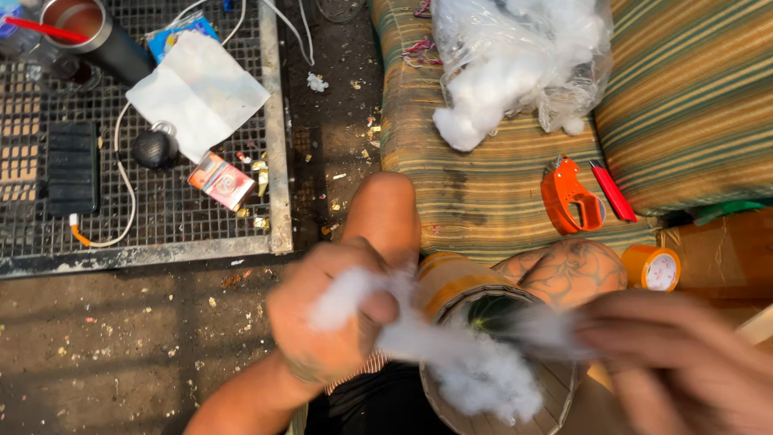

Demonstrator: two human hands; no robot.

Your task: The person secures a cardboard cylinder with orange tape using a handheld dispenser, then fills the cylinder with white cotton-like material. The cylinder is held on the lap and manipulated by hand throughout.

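Dirty concrete floor (121, 354) below, strewn with crumbs; striped green-and-tan cushion seat (483, 185) at upper right. Metal mesh table (278, 145) at upper left, bearing white paper (197, 89), a dark flat box (71, 167), a metal cup (80, 24) with a red straw, a round black knob (153, 149) and a small printed packet (221, 181). Clear plastic bag of white stuffing (515, 56) on the cushion, spilling onto the stripes. Open-topped fabric cover (451, 282) between the knees, partly filled with more white fibre. Left hand (326, 318) closed, fingers clamped on a tuft of stuffing (403, 326) just left of the cover's mouth. Right hand (684, 362) blurred at lower right, over the cover's rim, wisps of fibre at its fingertips; cannot tell whether closed or apart. Orange tape dispenser (568, 197) and red cutter (613, 189) on the seat, well apart from both hands; 1 orange tape roll (654, 267) just beside the knee.
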